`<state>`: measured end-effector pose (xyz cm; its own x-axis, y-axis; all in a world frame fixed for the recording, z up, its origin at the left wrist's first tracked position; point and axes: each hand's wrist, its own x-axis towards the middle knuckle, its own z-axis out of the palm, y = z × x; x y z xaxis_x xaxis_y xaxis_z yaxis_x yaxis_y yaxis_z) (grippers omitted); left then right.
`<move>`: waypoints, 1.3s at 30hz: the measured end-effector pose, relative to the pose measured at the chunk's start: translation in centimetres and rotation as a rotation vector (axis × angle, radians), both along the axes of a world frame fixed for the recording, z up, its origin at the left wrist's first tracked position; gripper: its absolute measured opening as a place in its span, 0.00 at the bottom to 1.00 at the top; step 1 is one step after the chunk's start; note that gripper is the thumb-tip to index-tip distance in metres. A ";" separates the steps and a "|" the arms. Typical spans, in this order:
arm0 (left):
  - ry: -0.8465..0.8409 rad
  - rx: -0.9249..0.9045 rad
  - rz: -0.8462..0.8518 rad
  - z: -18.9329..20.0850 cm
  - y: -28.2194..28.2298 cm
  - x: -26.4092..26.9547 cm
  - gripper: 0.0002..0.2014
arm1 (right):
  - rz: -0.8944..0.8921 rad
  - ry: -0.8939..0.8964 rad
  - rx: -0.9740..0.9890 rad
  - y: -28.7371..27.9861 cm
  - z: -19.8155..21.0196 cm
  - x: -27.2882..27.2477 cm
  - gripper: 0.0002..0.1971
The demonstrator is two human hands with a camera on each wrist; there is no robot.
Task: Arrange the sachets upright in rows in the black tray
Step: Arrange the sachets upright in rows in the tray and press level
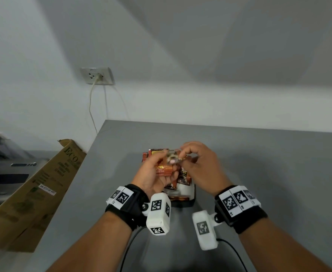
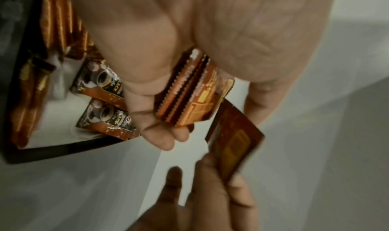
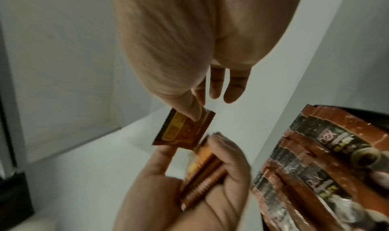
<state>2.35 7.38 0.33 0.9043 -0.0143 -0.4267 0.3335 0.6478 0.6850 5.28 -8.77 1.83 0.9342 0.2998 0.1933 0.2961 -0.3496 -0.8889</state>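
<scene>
Above the black tray, my left hand grips a small stack of orange-brown sachets between thumb and fingers. Just to its right, my right hand pinches a single brown sachet by its top edge, close to the stack but apart from it. Several sachets stand upright in rows inside the tray, which sits on the grey table; they show again in the right wrist view as sachets in the tray. My hands hide much of the tray in the head view.
The grey table runs up to a white wall. A cardboard box leans past the table's left edge. A wall socket with a cable hangs behind. Wrist-camera cables trail near the front edge.
</scene>
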 end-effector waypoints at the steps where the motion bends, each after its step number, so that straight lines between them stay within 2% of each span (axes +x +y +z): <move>1: -0.018 0.044 0.010 0.1 0.0 0.1 0.11 | 0.029 0.035 -0.013 0.0 -0.2 -0.3 0.14; 3: -0.062 0.147 0.022 0.2 0.0 0.2 0.10 | 0.043 0.142 0.081 0.1 -0.8 -0.6 0.16; 5: -0.094 0.198 0.003 0.4 -0.1 0.2 0.14 | -0.006 0.268 0.266 0.3 -0.8 -0.7 0.14; 6: -0.105 0.217 -0.007 0.3 -0.2 0.1 0.16 | -0.028 0.326 0.297 0.4 -0.6 -0.6 0.15; 8: -0.102 0.217 -0.029 0.2 -0.3 0.0 0.15 | -0.040 0.362 0.263 0.6 -0.5 -0.5 0.17; 12: -0.020 0.105 -0.011 0.0 0.1 -0.2 0.16 | -0.107 0.408 0.384 0.1 -0.3 0.4 0.07; 18: -0.129 0.291 -0.069 -0.1 -0.1 -0.2 0.13 | 0.038 0.692 0.452 0.5 0.2 0.7 0.08; 20: -0.124 0.291 -0.071 -0.4 -0.1 -0.1 0.12 | -0.005 0.658 0.456 0.9 0.2 0.6 0.09; 22: -0.063 0.200 -0.045 -0.4 0.1 -0.1 0.10 | -0.090 0.484 0.383 0.7 0.2 0.7 0.10; 23: -0.022 0.149 -0.022 -0.5 0.3 0.0 0.12 | -0.103 0.366 0.299 0.4 0.2 0.8 0.10; 25: 0.022 0.131 0.026 -0.4 0.7 0.3 0.12 | -0.005 0.186 0.079 -0.2 0.3 0.8 0.12; 26: 0.017 0.164 0.054 -0.6 0.9 0.6 0.07 | 0.062 0.151 -0.022 -0.4 0.2 0.7 0.14; 27: 0.001 0.192 0.089 -0.4 0.9 0.8 0.00 | 0.104 0.154 -0.077 -0.6 0.0 0.6 0.16; 29: -0.031 0.259 0.159 -0.3 1.2 1.1 0.10 | 0.105 0.230 -0.014 -1.2 -0.5 0.4 0.19; 32: -0.103 0.394 0.190 -0.1 1.5 1.1 0.11 | 0.028 0.502 0.414 -1.3 -0.7 0.2 0.19; 34: -0.143 0.492 0.171 -0.2 1.4 1.1 0.15 | 0.028 0.639 0.583 -0.7 -0.5 0.3 0.15; 36: -0.207 0.533 0.123 -0.2 0.8 0.9 0.14 | 0.038 0.665 0.541 -0.1 -0.5 0.5 0.14; 39: -0.247 0.478 0.052 0.0 0.1 0.6 0.12 | -0.023 0.665 0.375 0.6 -0.5 0.6 0.12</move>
